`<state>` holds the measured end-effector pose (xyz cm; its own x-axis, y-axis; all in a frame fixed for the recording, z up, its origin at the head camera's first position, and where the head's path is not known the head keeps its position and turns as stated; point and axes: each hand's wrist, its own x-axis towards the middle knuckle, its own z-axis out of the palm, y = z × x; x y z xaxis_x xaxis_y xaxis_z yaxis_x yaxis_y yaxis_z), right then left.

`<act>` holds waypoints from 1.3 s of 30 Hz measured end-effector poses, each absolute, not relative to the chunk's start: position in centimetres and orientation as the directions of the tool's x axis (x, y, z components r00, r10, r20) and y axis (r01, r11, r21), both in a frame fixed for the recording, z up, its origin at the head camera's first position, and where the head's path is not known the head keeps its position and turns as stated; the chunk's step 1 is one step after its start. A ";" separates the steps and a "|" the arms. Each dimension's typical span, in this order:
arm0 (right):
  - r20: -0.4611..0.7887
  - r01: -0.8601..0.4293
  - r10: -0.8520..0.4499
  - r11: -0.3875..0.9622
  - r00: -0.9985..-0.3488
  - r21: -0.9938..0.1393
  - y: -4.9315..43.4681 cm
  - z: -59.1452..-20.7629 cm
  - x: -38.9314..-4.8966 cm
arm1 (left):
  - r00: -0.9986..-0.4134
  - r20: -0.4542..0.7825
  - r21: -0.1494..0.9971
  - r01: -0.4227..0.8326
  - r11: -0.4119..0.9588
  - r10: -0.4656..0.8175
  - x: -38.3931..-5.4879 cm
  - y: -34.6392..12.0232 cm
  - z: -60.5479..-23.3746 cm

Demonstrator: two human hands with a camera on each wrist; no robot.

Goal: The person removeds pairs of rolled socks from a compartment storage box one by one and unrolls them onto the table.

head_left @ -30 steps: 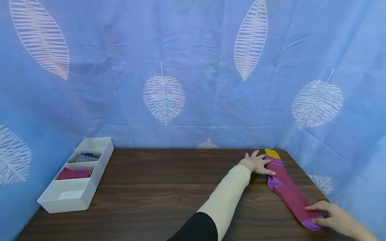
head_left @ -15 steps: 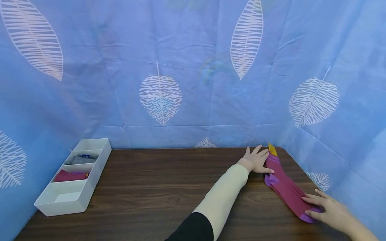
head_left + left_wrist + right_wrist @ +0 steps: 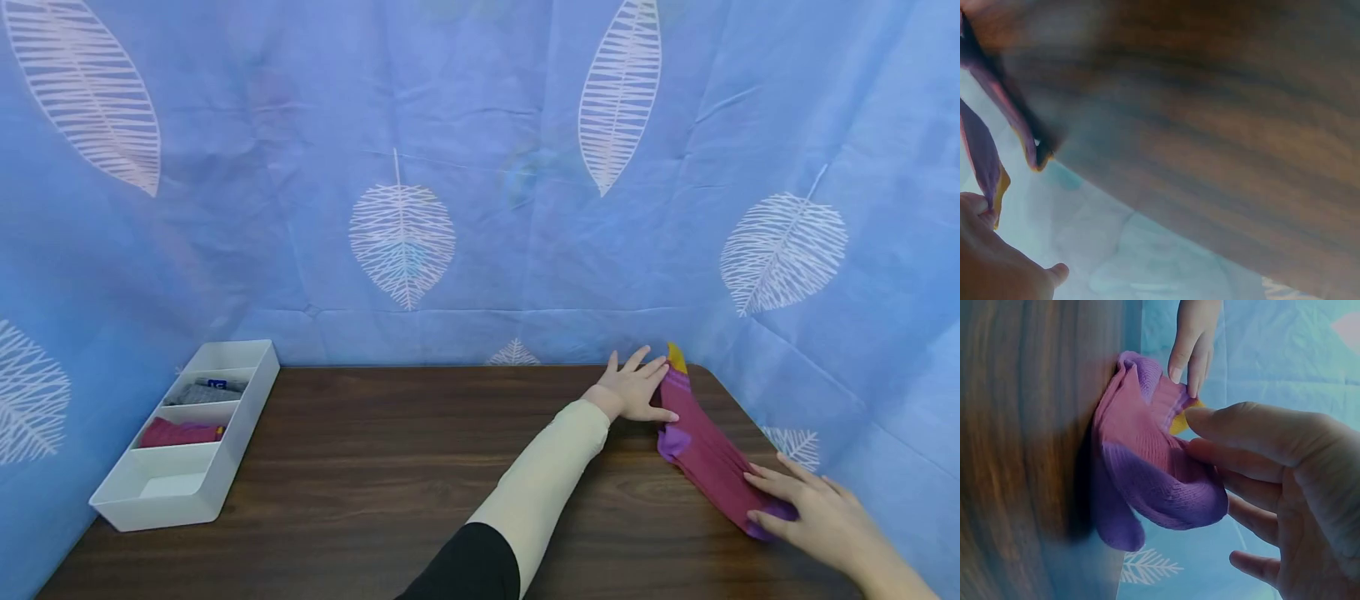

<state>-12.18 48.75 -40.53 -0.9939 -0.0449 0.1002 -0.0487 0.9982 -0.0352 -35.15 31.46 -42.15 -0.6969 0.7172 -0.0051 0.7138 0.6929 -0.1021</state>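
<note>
A maroon sock (image 3: 705, 450) with purple heel and cuff and a yellow end lies slantwise along the table's right side. One edge of it is raised off the wood, and the wrist views show a gap between the raised part and the part below. My left hand (image 3: 633, 389) pinches the raised edge near the yellow end (image 3: 677, 358), its other fingers spread. At the purple cuff (image 3: 1179, 494), my right hand (image 3: 821, 512) pinches the same raised edge between thumb and fingers. I cannot tell whether this is one sock or two stacked.
A white divided box (image 3: 187, 500) stands at the table's left, with a folded grey sock (image 3: 202, 392) and a folded maroon sock (image 3: 180, 432) in separate compartments. Blue leaf-print cloth (image 3: 487, 250) hangs behind and beside the dark wooden table (image 3: 360, 467).
Both hands have moved slightly away from me. The sock's edge has come up off the table between them, so the sock looks narrower, most clearly at the yellow end.
</note>
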 end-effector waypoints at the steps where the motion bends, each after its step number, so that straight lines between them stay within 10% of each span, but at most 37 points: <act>1: 0.105 -0.052 -0.048 0.998 -0.993 -0.040 48.7 -40.5 -12.1 | -0.695 0.000 -0.101 0.715 0.692 0.719 -35.1 31.2 -42.0; 39: 0.135 -0.215 -0.195 0.964 -0.972 -0.157 40.5 -39.9 -13.2 | -0.673 0.028 -0.083 0.735 0.673 0.739 -36.5 21.5 -42.2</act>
